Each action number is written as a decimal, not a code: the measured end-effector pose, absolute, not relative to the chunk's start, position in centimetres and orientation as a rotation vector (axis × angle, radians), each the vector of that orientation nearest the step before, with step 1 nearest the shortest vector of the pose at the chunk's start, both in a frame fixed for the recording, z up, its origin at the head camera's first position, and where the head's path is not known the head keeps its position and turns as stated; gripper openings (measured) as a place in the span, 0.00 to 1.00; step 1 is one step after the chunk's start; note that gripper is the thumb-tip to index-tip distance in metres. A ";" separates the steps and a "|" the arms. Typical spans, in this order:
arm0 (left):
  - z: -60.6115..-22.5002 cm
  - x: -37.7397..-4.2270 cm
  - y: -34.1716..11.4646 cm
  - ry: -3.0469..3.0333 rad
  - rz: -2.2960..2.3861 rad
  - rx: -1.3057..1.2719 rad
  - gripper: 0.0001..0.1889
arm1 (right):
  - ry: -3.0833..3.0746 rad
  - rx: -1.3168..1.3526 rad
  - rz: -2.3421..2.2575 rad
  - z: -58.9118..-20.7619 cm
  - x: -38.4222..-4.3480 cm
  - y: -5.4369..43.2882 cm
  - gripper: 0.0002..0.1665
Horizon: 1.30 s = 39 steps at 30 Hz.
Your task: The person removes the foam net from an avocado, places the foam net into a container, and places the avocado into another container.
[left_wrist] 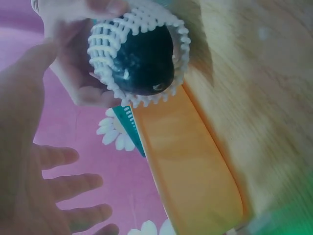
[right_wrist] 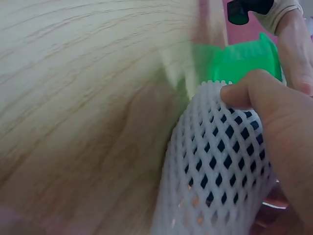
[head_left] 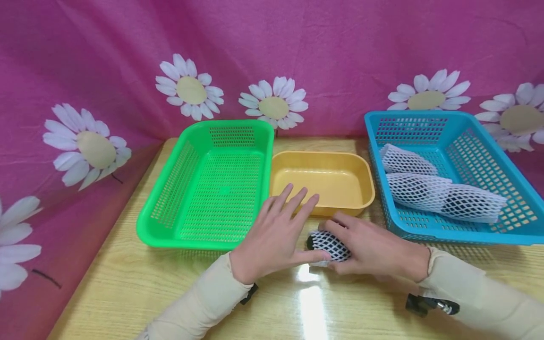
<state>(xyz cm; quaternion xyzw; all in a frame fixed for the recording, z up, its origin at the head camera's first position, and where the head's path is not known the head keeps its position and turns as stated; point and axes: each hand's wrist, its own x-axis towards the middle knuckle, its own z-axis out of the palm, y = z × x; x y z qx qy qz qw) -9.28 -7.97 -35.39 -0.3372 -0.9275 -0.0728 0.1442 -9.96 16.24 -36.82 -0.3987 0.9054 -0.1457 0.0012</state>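
Note:
A dark, glossy fruit (left_wrist: 146, 63) sits inside a white foam net sleeve (right_wrist: 215, 156), its bare end showing at the sleeve's mouth in the left wrist view. My right hand (head_left: 369, 243) grips the sleeved fruit close over the table in the head view, fingers across the top and thumb along the near side. On the other side, my left hand (head_left: 272, 231) has its fingers spread toward the yellow tray (head_left: 327, 208). Its thumb reaches over to the sleeve. The fruit's dark end points left, toward the left palm.
At the left stands a green basket (head_left: 142, 226) with nothing in it. A blue basket (head_left: 429, 231) at the right holds several white foam net sleeves (head_left: 418, 192), one with something dark inside. The yellow tray lies between them on the wooden table (head_left: 123, 283). Behind hangs a pink flowered cloth (head_left: 331, 47).

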 end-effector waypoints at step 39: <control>-35.3 -8.7 -8.0 -2.625 -0.262 -0.963 0.54 | 2.977 -1.353 -0.404 -34.0 -9.4 18.9 0.44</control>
